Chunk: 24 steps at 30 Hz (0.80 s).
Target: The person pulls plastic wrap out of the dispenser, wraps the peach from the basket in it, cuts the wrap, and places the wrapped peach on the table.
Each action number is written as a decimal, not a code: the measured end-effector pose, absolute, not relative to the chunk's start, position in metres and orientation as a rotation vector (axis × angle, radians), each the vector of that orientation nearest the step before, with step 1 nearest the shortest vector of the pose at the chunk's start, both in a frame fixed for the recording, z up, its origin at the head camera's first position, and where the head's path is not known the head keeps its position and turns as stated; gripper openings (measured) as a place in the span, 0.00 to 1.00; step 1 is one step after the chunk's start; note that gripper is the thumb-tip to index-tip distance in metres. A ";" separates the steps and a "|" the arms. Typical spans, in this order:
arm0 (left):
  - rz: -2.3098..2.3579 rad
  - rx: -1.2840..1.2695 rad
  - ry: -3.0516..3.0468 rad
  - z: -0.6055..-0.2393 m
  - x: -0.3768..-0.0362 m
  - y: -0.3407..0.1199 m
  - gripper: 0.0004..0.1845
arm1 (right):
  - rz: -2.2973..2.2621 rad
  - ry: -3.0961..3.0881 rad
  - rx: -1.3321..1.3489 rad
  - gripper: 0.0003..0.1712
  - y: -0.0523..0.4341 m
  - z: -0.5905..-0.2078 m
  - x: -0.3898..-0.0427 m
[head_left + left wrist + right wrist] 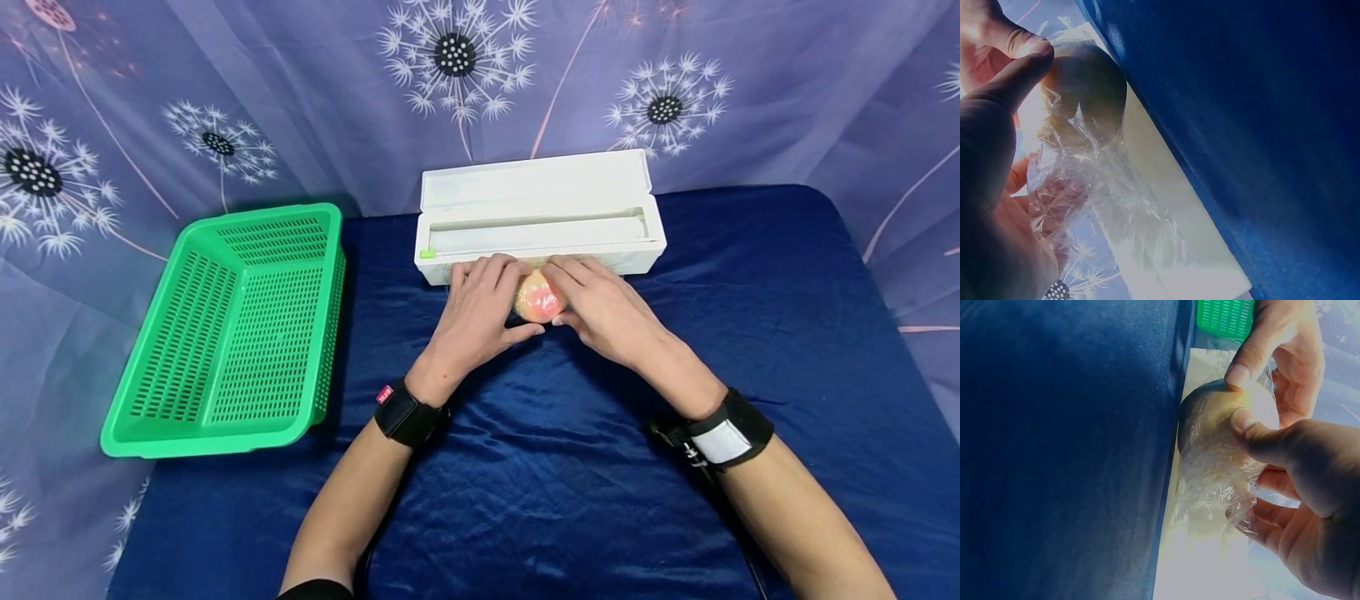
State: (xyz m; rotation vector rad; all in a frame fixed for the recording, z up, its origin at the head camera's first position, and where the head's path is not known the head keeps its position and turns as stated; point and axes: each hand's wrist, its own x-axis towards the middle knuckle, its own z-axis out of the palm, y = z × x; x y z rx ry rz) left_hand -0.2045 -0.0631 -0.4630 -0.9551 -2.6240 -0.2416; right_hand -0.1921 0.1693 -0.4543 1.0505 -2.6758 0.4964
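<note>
Between my two hands is a round red-and-yellow fruit (pixel 539 300), close against the front of a white box. Clear plastic wrap (pixel 1210 465) covers part of it and hangs crumpled from one side. My left hand (pixel 474 312) holds the fruit from the left, its thumb along the near side. From the right my right hand (pixel 607 312) grips it, thumb on the fruit and fingers bunched in the wrap. In the right wrist view both thumbs press on the fruit; the fingers' far ends are partly hidden by wrap.
The long white box (pixel 637 260) stands with its lid (pixel 536 185) raised and a white roll (pixel 540 235) inside. A green slider (pixel 427 252) sits on its left front edge. At the left is a green plastic basket (pixel 325 333). Dark blue cloth (pixel 540 475) covers the table.
</note>
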 end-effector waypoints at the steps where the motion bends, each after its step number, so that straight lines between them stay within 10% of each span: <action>1: -0.242 -0.955 -2.628 -0.463 -0.204 -0.063 0.45 | 0.494 -2.678 1.049 0.42 0.169 -0.454 -0.192; 24: -0.352 -0.927 -2.686 -0.464 -0.205 -0.064 0.44 | 0.504 -2.727 1.027 0.42 0.168 -0.457 -0.193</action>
